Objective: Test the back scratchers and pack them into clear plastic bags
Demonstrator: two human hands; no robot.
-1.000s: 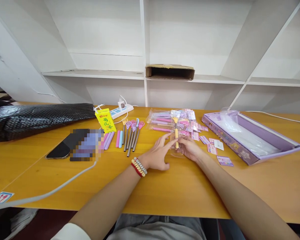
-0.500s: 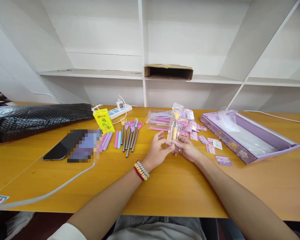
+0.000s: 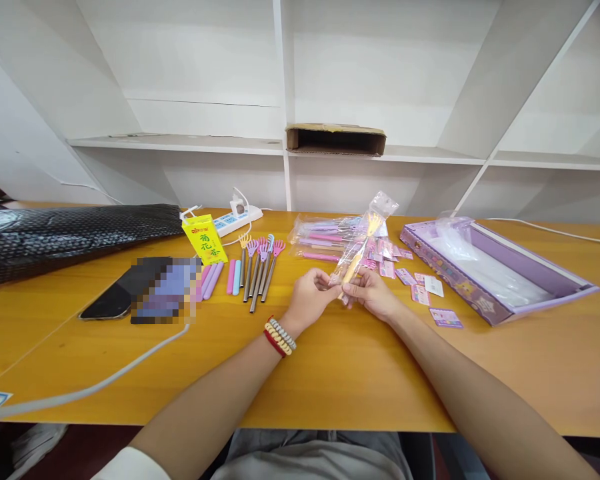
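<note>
A yellow back scratcher in a clear plastic bag is held up over the table, tilted with its claw end away from me and to the right. My left hand pinches the near end of the bag between thumb and fingers. From the other side my right hand grips the same end, its thumb on the handle. Behind my hands lies a pile of bagged back scratchers with pink cards. To the left are several loose back scratchers with metal rods, beside coloured handle sleeves.
At right stands a purple display box with plastic bags inside; small printed cards lie near it. Left are a yellow tea box, phones, a white cable, a power strip and a black wrapped bundle. Shelves rise behind.
The bagged back scratcher has swung from nearly upright to leaning right, and its bag stretches out farther. Both hands remain at its near end, with the left fingers more closed.
</note>
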